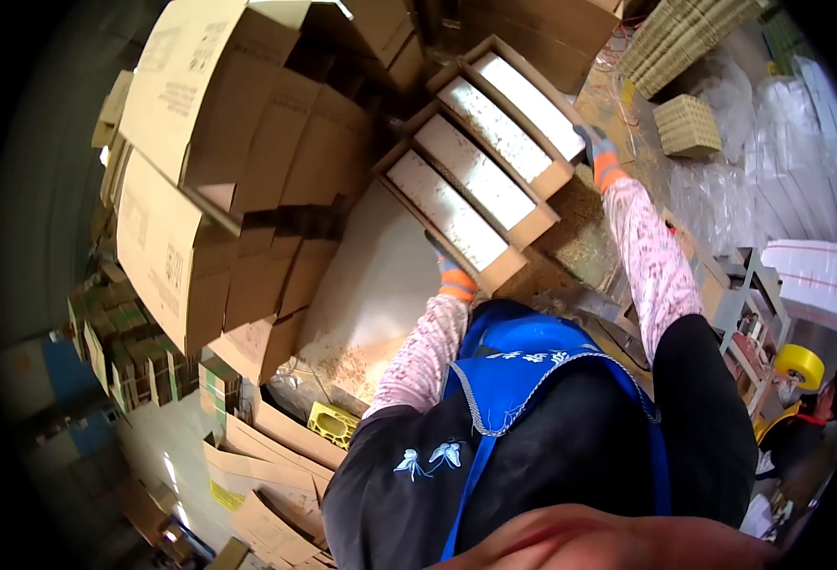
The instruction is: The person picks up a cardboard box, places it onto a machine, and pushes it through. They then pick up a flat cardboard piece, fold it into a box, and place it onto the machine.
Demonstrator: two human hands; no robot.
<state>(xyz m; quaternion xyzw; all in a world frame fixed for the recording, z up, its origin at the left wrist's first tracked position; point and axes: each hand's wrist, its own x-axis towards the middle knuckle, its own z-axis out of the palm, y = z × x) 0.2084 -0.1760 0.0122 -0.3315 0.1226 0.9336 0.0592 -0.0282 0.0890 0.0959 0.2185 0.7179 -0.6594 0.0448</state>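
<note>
Several long, narrow cardboard trays (501,270) lie side by side in front of me, with white inner surfaces dotted with brown specks. My left hand (451,271), in a dark glove with an orange cuff, grips the outer side of the leftmost tray near its close end. On the opposite side, my right hand (597,152), gloved alike, holds the rightmost tray by its near corner. The row sits between my two hands. The undersides of the trays and part of my fingers are hidden.
Large cardboard boxes (176,190) are stacked at the left beside a pale work surface (366,285) strewn with brown crumbs. A yellow plastic crate (333,425) stands lower left. At the right are a woven-looking block (687,126), clear plastic wrap and a yellow tape roll (800,366).
</note>
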